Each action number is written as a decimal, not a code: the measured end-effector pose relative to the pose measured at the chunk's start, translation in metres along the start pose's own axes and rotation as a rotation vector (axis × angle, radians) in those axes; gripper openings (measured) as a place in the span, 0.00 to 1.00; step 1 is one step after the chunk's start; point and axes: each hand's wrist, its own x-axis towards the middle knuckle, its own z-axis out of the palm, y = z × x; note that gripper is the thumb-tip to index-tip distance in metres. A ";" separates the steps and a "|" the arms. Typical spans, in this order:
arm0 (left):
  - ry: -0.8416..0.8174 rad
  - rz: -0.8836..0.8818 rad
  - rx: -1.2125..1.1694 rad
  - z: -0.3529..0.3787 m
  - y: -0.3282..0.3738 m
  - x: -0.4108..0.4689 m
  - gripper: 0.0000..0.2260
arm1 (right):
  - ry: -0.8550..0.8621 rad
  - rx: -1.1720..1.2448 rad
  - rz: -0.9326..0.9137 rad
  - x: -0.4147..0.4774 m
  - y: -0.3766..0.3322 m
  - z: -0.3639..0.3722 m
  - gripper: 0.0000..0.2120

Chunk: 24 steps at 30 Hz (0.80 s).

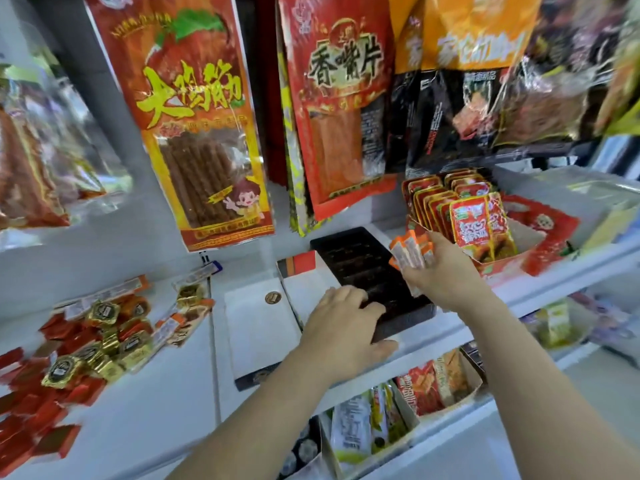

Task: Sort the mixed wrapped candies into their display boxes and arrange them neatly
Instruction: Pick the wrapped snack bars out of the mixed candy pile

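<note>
The right hand's (446, 268) fingers are curled round a small bunch of orange-and-white candy sticks (410, 249). The sticks fan up and away from the fingertips, with their long axes leaning toward the left. Just to the left of those fingers and below them lies the dark tray (360, 258). Its long side runs away from the person, and its grooves appear to run across it. By my judgement the bunch must come down leftward and turn to lie along a groove.

The left hand (343, 320) rests on the tray's near corner. Its fingers lie over the top and hold nothing, and its thumb is spread along the front wall. This seems to steady the tray.

The right hand is plainly the nearer to the grooves. Right of its fingers stands a red box of packets (467, 216). Well off to the left of both hands lies the mixed candy heap (97, 337).
</note>
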 end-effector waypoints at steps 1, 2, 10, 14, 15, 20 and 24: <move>0.012 0.006 0.041 0.000 0.001 0.002 0.23 | -0.011 -0.030 -0.053 0.003 0.002 0.000 0.31; 0.020 0.010 0.074 0.000 0.000 0.003 0.21 | -0.040 -0.075 -0.112 0.005 0.003 0.002 0.32; 0.007 -0.027 0.027 -0.010 -0.011 -0.011 0.17 | -0.203 -0.505 -0.389 0.032 -0.006 0.035 0.30; 0.119 -0.107 -0.164 -0.012 -0.021 -0.013 0.16 | -0.374 -0.560 -0.416 0.045 -0.009 0.048 0.22; 0.148 -0.128 -0.192 -0.013 -0.024 -0.013 0.15 | -0.431 -0.569 -0.407 0.049 -0.009 0.048 0.22; 0.231 -0.203 -0.180 -0.008 -0.035 -0.004 0.17 | -0.455 -0.779 -0.400 0.053 -0.005 0.052 0.36; 0.189 -0.252 -0.183 -0.006 -0.040 0.007 0.22 | -0.370 -0.775 -0.509 0.043 0.009 0.051 0.36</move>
